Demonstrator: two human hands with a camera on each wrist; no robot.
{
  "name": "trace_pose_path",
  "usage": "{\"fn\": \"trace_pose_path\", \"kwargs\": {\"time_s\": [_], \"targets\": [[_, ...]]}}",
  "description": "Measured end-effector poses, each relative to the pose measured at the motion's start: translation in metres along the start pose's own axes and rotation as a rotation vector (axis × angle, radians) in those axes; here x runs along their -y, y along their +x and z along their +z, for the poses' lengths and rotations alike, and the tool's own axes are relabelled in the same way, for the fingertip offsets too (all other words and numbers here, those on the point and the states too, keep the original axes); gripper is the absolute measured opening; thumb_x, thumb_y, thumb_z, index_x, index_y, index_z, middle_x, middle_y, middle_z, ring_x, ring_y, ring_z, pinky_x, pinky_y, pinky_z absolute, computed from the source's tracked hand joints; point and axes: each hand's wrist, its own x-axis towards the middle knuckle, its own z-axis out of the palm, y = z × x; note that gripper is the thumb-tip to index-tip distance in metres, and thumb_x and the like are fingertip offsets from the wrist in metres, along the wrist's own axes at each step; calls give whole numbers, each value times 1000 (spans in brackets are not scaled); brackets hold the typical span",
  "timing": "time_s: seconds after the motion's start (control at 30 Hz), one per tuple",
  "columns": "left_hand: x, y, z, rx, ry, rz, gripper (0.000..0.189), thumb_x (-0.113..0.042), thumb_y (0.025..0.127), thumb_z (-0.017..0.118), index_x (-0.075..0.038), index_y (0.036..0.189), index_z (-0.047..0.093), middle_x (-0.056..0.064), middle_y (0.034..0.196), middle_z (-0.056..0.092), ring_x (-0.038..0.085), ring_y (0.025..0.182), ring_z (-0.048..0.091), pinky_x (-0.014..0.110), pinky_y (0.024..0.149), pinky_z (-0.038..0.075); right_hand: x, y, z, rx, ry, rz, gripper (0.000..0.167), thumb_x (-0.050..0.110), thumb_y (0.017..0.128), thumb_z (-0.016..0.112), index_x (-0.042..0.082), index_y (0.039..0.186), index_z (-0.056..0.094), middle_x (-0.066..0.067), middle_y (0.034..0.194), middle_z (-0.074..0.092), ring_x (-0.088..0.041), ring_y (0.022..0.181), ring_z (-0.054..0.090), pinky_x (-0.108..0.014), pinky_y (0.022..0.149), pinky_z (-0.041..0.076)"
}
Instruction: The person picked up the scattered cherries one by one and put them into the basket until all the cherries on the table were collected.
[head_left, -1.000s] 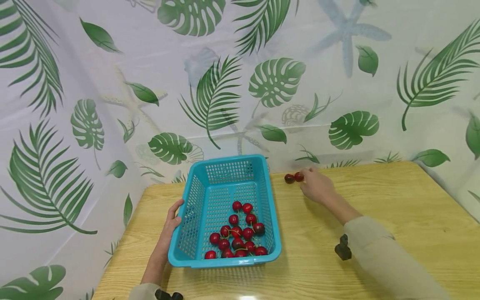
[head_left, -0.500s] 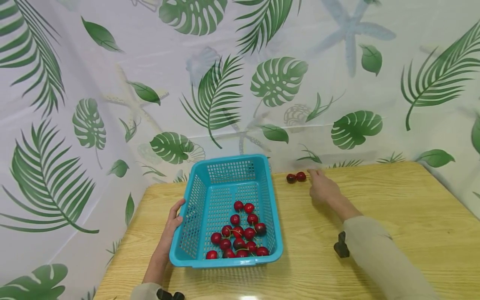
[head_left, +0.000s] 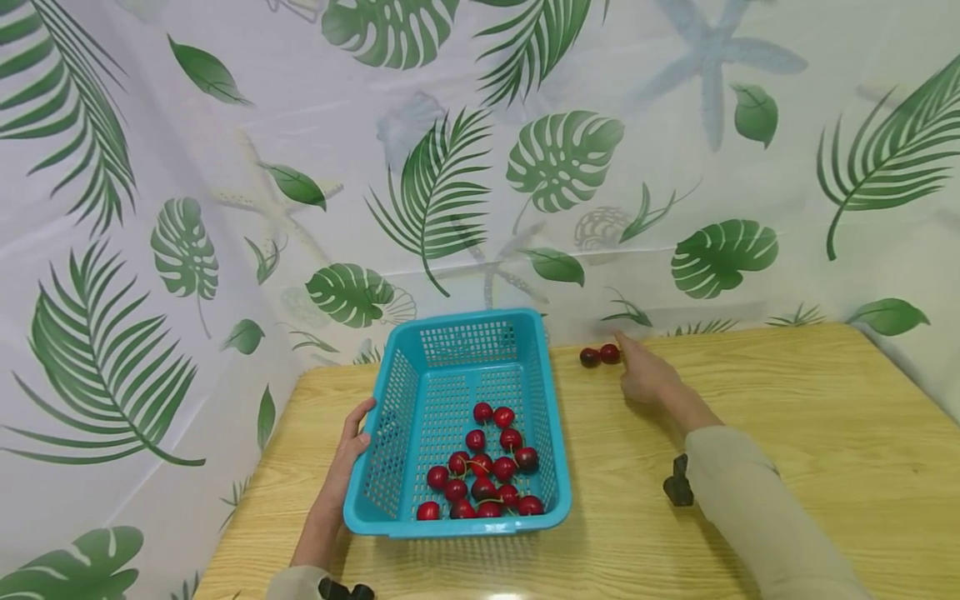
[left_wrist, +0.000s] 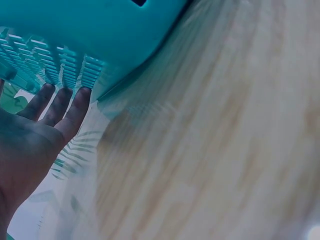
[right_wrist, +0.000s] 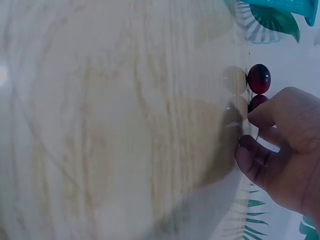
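Observation:
My left hand [head_left: 348, 450] holds the left side of a blue perforated plastic basket [head_left: 560, 467], with fingers and thumb at its rim. In the left wrist view, several fingers [left_wrist: 75, 112] press against the basket's slotted wall. Inside, red cherries [head_left: 480, 465], some with stems, gather toward the near end. My right hand [head_left: 651, 375] is at the table's back edge, beside two dark red cherries lying side by side. Its fingertips are right at the nearer cherry [right_wrist: 257, 102], partly covering it. The farther cherry [right_wrist: 259, 78] shows whole. Whether the fingers pinch the cherry or its stem is unclear.
The light wooden table [head_left: 630, 517] runs beneath the basket and both arms. A white cloth with green leaf prints [head_left: 566, 158] hangs directly behind the table and along its left side.
My right hand was at the right-hand cherry, drew back a little to the right, then came close to it again. The left hand stays on the basket. The view shifts slightly.

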Motion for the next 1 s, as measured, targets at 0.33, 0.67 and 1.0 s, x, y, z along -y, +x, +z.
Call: {"fn": "trace_pose_path", "kwargs": {"time_s": [0.33, 0.67, 1.0], "targets": [[-1, 3, 0, 6, 6, 29, 60, -16, 97, 29, -16, 156, 18, 32, 157, 19, 45, 138, 32, 37, 100, 43, -5, -5, 2, -115, -46, 69, 59, 0, 94, 39, -12, 149, 23, -37, 135, 49, -52, 122, 49, -59, 99, 42], [-2, 3, 0, 8, 2, 9, 61, -16, 98, 30, -11, 157, 14, 32, 157, 19, 39, 136, 36, 31, 98, 45, -13, -11, 1, -175, -86, 130, 50, -1, 91, 42, -9, 141, 41, -32, 125, 59, -50, 112, 57, -58, 87, 49], [-4, 1, 0, 13, -9, 14, 60, -16, 98, 30, -14, 157, 16, 33, 156, 19, 30, 133, 42, 29, 97, 45, -21, -16, 1, -116, -141, 148, 24, 13, 97, 51, -5, 105, 66, -24, 107, 67, -42, 95, 64, -52, 74, 53]]}}
